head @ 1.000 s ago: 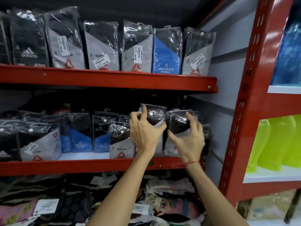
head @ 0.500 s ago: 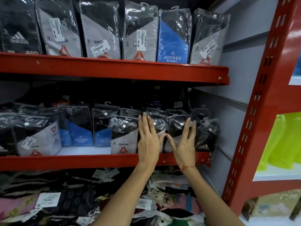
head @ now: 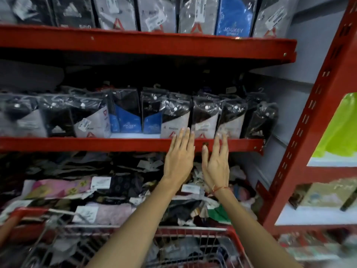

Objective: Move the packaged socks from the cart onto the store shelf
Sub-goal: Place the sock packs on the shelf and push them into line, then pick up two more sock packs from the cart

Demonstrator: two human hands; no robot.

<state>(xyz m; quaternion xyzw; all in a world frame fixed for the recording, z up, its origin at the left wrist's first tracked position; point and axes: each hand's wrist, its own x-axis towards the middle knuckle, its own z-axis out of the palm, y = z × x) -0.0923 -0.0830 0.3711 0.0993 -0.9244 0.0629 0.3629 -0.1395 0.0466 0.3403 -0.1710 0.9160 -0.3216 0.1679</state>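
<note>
A row of packaged socks [head: 204,117] stands upright on the middle red shelf [head: 116,144], black and grey packs at the right, blue ones further left. My left hand [head: 178,157] is flat and open in front of the shelf's lip, fingertips just below a grey pack [head: 174,120]. My right hand [head: 216,161] is open beside it, fingers spread, holding nothing. The red wire cart [head: 193,242] sits below my arms at the bottom of the view, with blurred items inside.
Another row of sock packs [head: 193,16] fills the top shelf. Loose socks and tags [head: 116,190] are heaped on the lower shelf. A red slotted upright [head: 309,132] divides off the right-hand shelving, which holds a green bag [head: 342,128].
Both hands let go of the packs they were setting on the middle shelf and drew back down to the shelf's lip. The view tilted down, bringing the cart into sight.
</note>
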